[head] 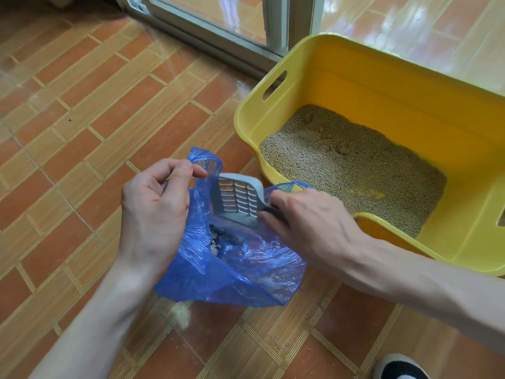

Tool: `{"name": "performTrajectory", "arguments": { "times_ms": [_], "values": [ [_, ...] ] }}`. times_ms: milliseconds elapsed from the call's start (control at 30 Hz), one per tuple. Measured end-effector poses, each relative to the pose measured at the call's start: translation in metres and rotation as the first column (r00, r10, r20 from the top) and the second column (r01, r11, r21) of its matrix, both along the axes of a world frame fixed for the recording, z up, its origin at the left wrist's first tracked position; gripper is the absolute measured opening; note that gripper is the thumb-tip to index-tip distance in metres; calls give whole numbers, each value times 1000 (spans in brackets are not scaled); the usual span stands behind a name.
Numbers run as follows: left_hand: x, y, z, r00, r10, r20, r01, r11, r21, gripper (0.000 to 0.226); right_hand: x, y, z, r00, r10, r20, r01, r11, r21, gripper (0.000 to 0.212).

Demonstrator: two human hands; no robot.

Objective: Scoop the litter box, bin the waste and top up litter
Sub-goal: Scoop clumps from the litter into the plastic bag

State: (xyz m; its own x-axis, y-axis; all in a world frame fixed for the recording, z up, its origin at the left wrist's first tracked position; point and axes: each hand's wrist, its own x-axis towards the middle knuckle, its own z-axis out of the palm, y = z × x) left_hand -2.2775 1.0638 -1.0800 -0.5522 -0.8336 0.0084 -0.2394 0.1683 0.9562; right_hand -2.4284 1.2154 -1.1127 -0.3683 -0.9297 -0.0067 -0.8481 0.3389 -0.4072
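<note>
The dark handle of a grey slotted litter scoop (238,199) is gripped by the curled fingers of the right hand (308,222); most of the handle is hidden under the palm. The scoop's head is tilted over the mouth of a blue plastic bag (235,266), and its slots appear bare. The bag's upper edge is pinched between thumb and fingertips of the left hand (154,206), so the mouth is held up and open.

Inside the bag, a small grey clump of waste (216,246) is seen low down. The bag rests on the tiled floor (82,132), just beside the yellow litter box (382,86).

In the box, pale granular litter (341,165) is spread unevenly, thin toward the near right, where a yellow patch of floor shows through. A few clumps (341,147) are left on the surface.

Handling, as judged: the bag film is thin, soft and slippery, light with so little in it, and likely to collapse if the pinch is released; it is best taken at the rim. The scoop is rigid and light, best taken by the handle. The box looks stiff, with cut-out grips in its walls.

A few spilled grains (180,314) lie on the tiles near the bag. A black-and-white shoe (399,367) is seen at the lower right.
</note>
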Motion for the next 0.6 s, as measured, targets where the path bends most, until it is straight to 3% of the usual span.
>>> {"name": "performTrajectory", "arguments": {
  "times_ms": [133, 267, 467, 600],
  "values": [
    [-5, -1, -4, 1000, 4, 3, -4, 1000, -8, 29, -38, 27, 23, 992, -124, 1, 124, 992, 6, 39],
    [-13, -1, -8, 1000, -7, 4, 7, 1000, 3, 29, -97, 52, 26, 959, -273, -76, 270, 962, -41, 34],
    [-18, 0, -15, 1000, -11, 10, 11, 1000, -10, 28, -180, 71, -9, 876, -414, -248, 451, 885, 116, 29],
    [-21, 0, -19, 1000, -8, 24, 8, 1000, 3, 28, -200, 64, -24, 844, -386, -373, 478, 857, 195, 30]
  ]
}}
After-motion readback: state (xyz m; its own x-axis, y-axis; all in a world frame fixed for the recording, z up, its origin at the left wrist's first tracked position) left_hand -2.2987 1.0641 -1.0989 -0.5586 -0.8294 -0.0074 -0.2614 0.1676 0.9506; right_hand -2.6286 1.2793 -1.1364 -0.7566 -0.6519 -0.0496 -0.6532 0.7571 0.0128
